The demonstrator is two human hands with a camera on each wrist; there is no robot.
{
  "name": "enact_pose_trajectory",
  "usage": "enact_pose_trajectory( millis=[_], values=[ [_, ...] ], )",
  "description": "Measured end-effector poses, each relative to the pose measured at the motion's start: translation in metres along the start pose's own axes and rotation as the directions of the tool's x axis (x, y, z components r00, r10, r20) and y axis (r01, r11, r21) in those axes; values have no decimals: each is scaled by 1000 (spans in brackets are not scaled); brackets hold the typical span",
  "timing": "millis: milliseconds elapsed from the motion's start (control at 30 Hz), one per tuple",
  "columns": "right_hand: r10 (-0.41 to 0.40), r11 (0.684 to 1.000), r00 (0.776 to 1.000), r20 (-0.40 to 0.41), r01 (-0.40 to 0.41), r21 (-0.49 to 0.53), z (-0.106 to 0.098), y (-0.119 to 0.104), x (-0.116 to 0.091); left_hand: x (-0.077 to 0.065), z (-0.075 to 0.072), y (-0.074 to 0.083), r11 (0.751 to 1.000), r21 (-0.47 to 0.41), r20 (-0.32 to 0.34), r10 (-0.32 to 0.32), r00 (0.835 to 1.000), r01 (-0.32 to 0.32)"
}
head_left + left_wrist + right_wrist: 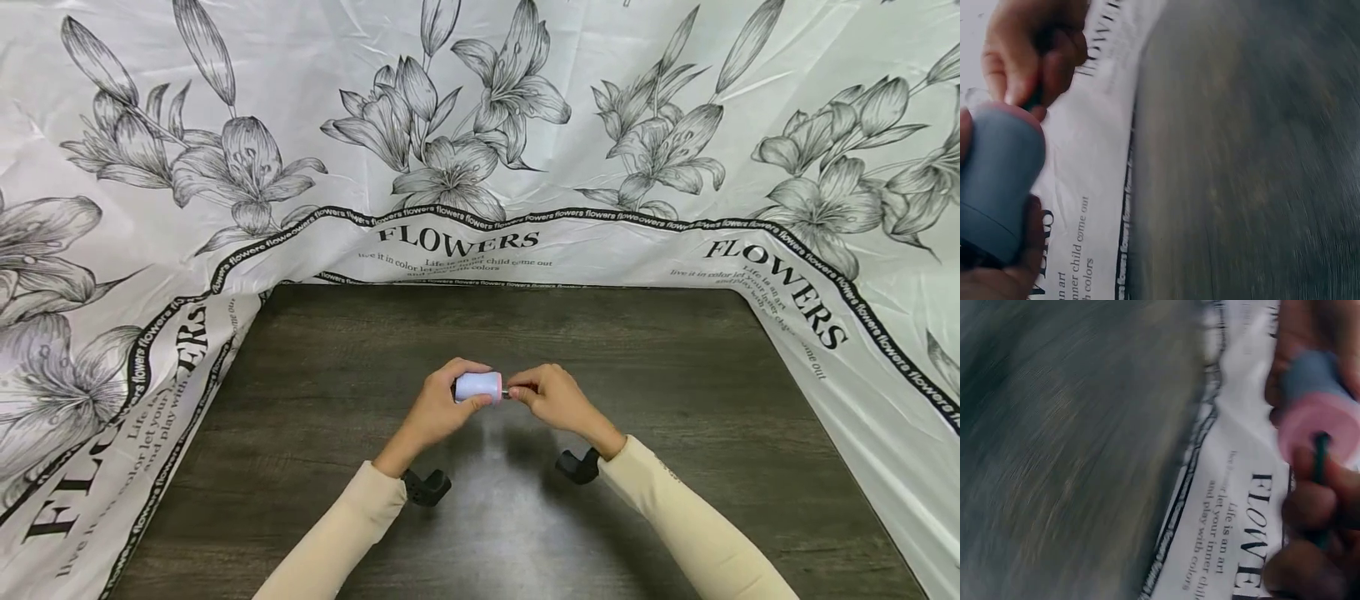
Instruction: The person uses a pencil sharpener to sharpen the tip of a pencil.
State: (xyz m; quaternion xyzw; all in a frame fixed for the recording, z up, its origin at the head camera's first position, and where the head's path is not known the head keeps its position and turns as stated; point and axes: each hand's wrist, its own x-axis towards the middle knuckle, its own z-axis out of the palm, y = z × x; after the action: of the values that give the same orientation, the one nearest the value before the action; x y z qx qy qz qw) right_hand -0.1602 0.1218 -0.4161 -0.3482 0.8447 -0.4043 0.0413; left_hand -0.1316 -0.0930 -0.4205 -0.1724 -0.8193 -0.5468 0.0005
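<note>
My left hand [441,403] grips a pale blue, waisted pencil sharpener [477,385], fingers over the top and thumb along the near side. Its pink end face [1300,419] points toward my right hand [557,402]. Between thumb and fingers, the right hand pinches a thin dark green pencil [1319,459], whose tip goes into the hole in that pink face. The right fingertips lie close to the hole. In the left wrist view, the sharpener's body [1000,162] shows a seam near its dark far end. Most of the pencil is hidden by the right hand.
Both hands are above a dark wood-grain table [337,333]. White cloth with flower prints and lettering [465,242] hangs at the back and both sides. Black wrist mounts [427,488] jut inward from both beige sleeves [337,533].
</note>
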Motion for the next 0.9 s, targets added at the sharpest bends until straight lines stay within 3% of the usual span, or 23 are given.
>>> enact_pose_trajectory(
  millis=[100,167,267,467,600,667,767,833,900],
  values=[
    [110,984,986,126,-126,126,-8,1,2,0,3,-3,997,29,-9,70,998,-70],
    [124,984,984,128,-138,109,-11,2,3,1,3,-3,996,41,-21,83,996,-82],
    [114,993,992,53,-116,27,-8,4,1,4,1,-3,997,62,-14,40,999,-39],
    [52,995,996,-72,-58,-82,-1,4,-1,4,-7,-1,995,55,78,-91,993,86],
    [-98,969,986,-136,63,-237,2,4,-2,6,-11,-4,992,2,109,-127,986,127],
    [-227,922,959,-168,157,-353,4,4,-2,7,-14,-5,985,-80,119,-142,983,152],
    [-414,813,889,-196,264,-520,7,6,-1,9,-18,-5,945,-231,149,-199,969,230],
    [-505,736,839,-203,295,-610,9,6,0,11,-21,-3,893,-320,192,-266,945,316],
    [-578,652,793,-195,305,-694,11,7,0,11,-23,-1,829,-386,250,-329,911,405]
  ],
)
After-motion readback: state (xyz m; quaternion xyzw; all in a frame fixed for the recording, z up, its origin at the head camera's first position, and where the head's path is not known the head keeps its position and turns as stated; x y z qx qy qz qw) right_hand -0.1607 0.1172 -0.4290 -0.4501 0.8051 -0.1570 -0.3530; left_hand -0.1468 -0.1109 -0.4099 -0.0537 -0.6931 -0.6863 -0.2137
